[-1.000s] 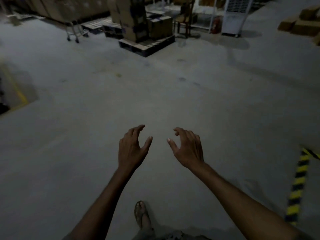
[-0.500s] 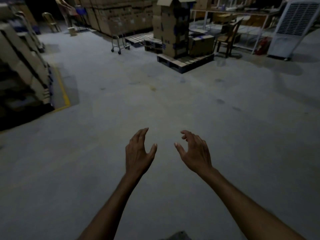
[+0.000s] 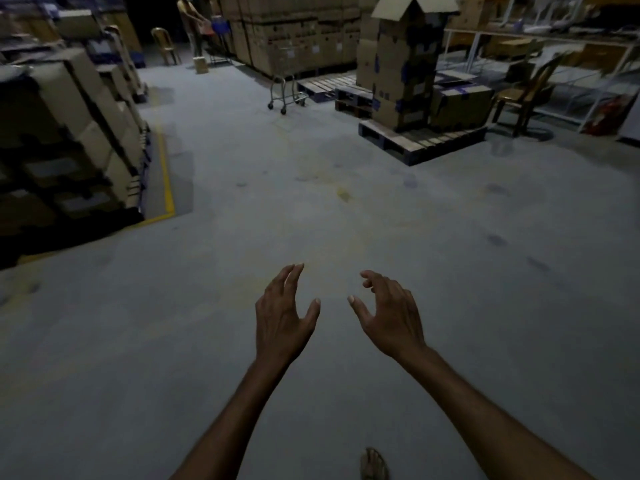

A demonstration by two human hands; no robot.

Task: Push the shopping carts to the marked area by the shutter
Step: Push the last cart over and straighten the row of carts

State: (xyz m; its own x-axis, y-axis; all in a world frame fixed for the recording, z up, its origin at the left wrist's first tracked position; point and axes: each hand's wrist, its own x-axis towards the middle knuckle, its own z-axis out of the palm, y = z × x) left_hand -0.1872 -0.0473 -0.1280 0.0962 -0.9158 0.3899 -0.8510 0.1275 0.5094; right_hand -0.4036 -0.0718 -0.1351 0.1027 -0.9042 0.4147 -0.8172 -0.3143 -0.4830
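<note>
Lower centre of frame: L hand & R hand are held out over the concrete floor, apart, fingers loosely curled, gripping nothing. Shopping cart stands well apart from both, upper centre, near a pallet w/ stacked cartons. Yellow line runs at upper left.

Warehouse: stacked cartons, wooden pallet, concrete floor

The shopping cart stands far ahead, left of the pallet, with stacked boxes behind it.
</note>
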